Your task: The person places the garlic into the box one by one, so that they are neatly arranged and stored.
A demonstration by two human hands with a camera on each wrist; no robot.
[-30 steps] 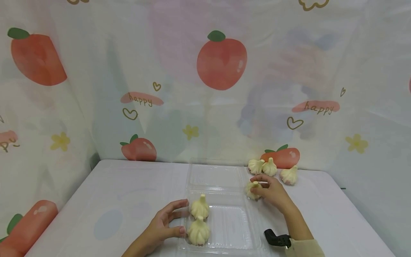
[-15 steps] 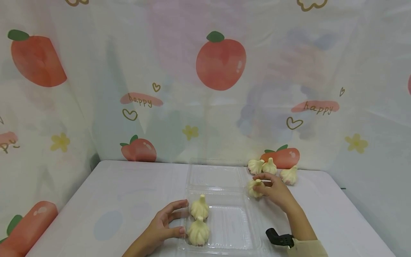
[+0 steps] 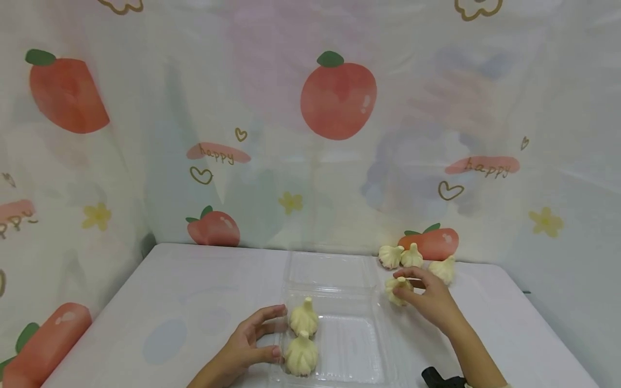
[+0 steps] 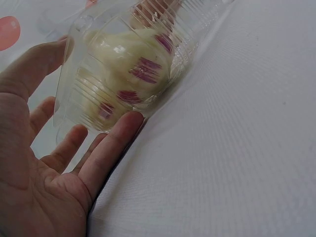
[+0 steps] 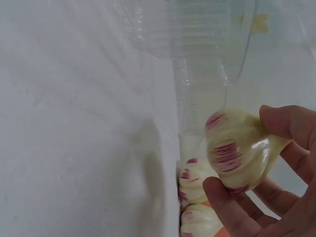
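My right hand (image 3: 432, 299) pinches a cream garlic bulb (image 3: 397, 291) by its sides, right of the clear plastic box. In the right wrist view this garlic bulb (image 5: 239, 150), streaked purple, hangs above the white surface between thumb and fingers. The hinged clear plastic box (image 3: 351, 353) lies with its lid (image 3: 335, 269) folded back. Two garlic bulbs stand along the box's left side, a rear one (image 3: 304, 318) and a front one (image 3: 301, 355). My left hand (image 3: 245, 342) rests its spread, relaxed fingers against the box's left wall, also seen through the plastic wall (image 4: 79, 74) up close.
Behind the right hand, near the table's back edge, sit two touching garlic bulbs (image 3: 412, 255) and a single garlic bulb (image 3: 443, 269). A printed cloth (image 3: 335, 178) hangs behind the white table (image 3: 194, 285). A black strap (image 3: 441, 380) shows near the right forearm.
My right hand has lifted the garlic bulb off the table beside the box and drawn it slightly right. The left hand keeps its place at the box; the head view has shifted a little.
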